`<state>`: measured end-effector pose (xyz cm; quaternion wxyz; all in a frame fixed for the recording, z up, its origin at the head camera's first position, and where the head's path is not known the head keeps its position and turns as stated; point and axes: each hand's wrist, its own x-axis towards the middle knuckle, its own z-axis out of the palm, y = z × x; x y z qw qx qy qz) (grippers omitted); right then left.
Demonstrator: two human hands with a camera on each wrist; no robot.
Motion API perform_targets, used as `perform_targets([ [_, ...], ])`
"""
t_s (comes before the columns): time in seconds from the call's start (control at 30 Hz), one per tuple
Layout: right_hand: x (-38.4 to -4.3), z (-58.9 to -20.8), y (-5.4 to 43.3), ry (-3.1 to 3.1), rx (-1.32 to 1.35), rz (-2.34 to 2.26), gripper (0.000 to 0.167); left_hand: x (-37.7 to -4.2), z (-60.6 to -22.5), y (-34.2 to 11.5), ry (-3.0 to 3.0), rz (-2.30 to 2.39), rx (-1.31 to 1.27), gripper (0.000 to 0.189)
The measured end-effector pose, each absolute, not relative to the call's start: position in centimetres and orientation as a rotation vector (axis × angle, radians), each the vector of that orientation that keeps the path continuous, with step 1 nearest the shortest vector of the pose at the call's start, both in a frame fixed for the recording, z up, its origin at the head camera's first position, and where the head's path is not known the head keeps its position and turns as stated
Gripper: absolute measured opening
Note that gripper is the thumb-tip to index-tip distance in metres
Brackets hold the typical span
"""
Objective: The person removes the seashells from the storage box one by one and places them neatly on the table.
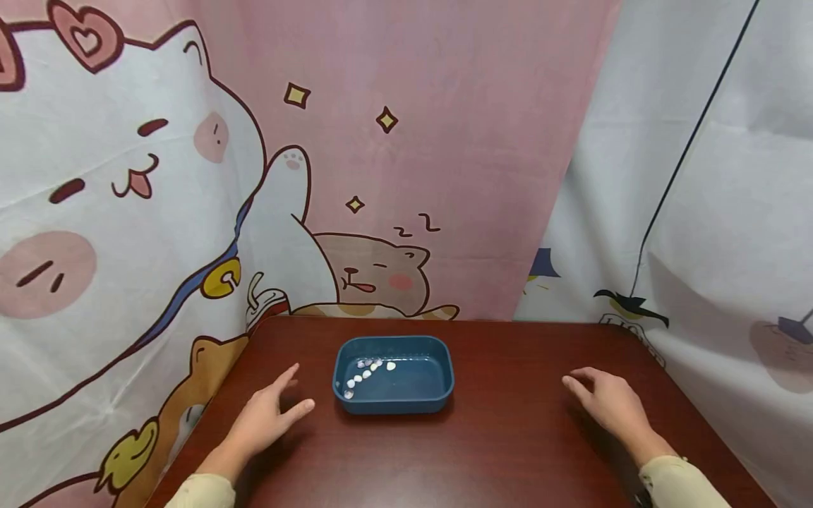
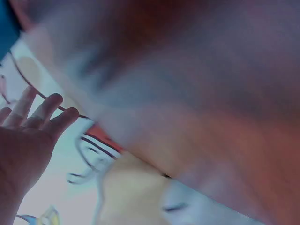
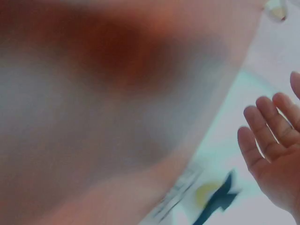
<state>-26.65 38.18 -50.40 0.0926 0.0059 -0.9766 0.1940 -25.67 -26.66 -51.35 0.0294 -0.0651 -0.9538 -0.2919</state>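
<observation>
A dark blue rectangular tray point(image 1: 394, 406) with raised walls sits on the table in the head view. Along its left side lies a curved row of several small white and pale lilac pieces point(image 1: 366, 374), shell-like or pebble-like in look. My left hand point(image 1: 263, 423) is held to the left of the tray, thumb and fingers spread apart, with nothing in it. Well to the tray's right is my right hand point(image 1: 606, 401), fingers relaxed and holding nothing. Both wrist views show the fingers of the left hand point(image 2: 33, 136) and right hand point(image 3: 276, 145) loosely extended.
The dark red-brown table point(image 1: 508, 451) has a glossy top. Behind it and along both sides hangs a cloth point(image 1: 457, 141) printed with cartoon cats. A dark line runs down the cloth at the right to a printed black bird point(image 1: 631, 303).
</observation>
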Motion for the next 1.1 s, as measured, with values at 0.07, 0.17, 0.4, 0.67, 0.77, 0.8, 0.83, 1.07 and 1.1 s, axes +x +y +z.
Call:
perform_targets([
  [0.07,-27.2,-49.8,35.7,-2.856,0.094,0.646,0.047,-25.8,-51.0,-25.2,-2.929,-0.923,-0.233,0.093],
  [0.17,-27.9,-49.1,32.0,-2.803,0.207,0.724,0.036,-26.0,-50.8,-23.4,-2.918,-0.931,-0.270,0.093],
  [0.4,-29.0,-48.1,25.7,-2.755,0.384,0.812,0.026,-26.2,-50.9,-20.8,-2.888,-0.933,-0.282,0.088],
  [0.67,-29.5,-48.0,22.3,-2.769,0.459,0.851,0.025,-26.3,-51.0,-20.1,-2.907,-0.911,-0.263,0.081],
  [0.77,-29.5,-48.0,21.6,-2.760,0.499,0.864,0.023,-26.4,-51.1,-20.1,-2.917,-0.915,-0.248,0.081],
  [0.8,-29.5,-48.0,21.5,-2.759,0.509,0.872,0.023,-26.4,-51.2,-20.0,-2.917,-0.915,-0.247,0.081],
  [0.83,-29.5,-48.1,21.3,-2.758,0.519,0.878,0.023,-26.5,-51.2,-20.0,-2.920,-0.910,-0.244,0.081],
  [1.07,-29.4,-48.3,20.0,-2.789,0.522,0.941,0.027,-26.7,-51.5,-19.8,-2.924,-0.897,-0.255,0.078],
  [1.1,-29.4,-48.3,19.9,-2.792,0.528,0.945,0.027,-26.8,-51.5,-19.8,-2.925,-0.902,-0.251,0.078],
])
